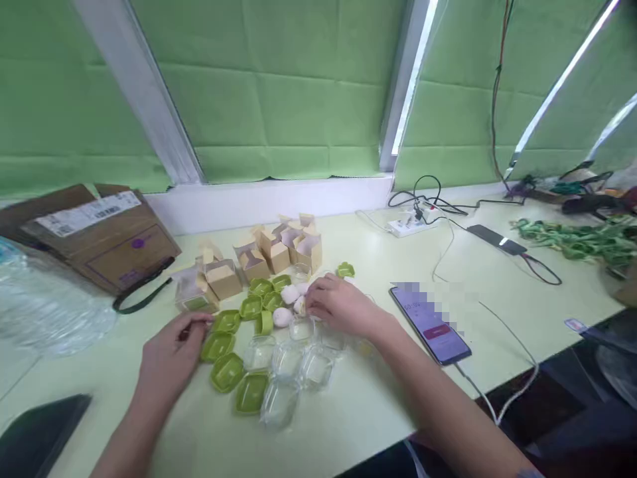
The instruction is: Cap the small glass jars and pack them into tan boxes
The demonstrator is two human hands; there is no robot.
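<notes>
My left hand (172, 348) rests on the table with its fingers curled. Its fingertips meet the edges of the green plastic cups (217, 346); whether they grip one is hidden. Over a cluster of small white rounded pieces (283, 317), my right hand (341, 302) bends its fingers down and together. What lies under those fingertips cannot be made out. More square green cups (251, 393) stand between the hands and toward me. Beside them sit several clear plastic cups (287, 360). A single small green cup (345, 269) lies beyond my right hand.
Small open cardboard boxes (223, 279) stand behind the cups. A large carton (99, 239) and clear plastic wrap (44, 305) are at the left. To the right lie a phone (430, 325) with a cable, a power strip (412, 224) and a power bank (496, 239).
</notes>
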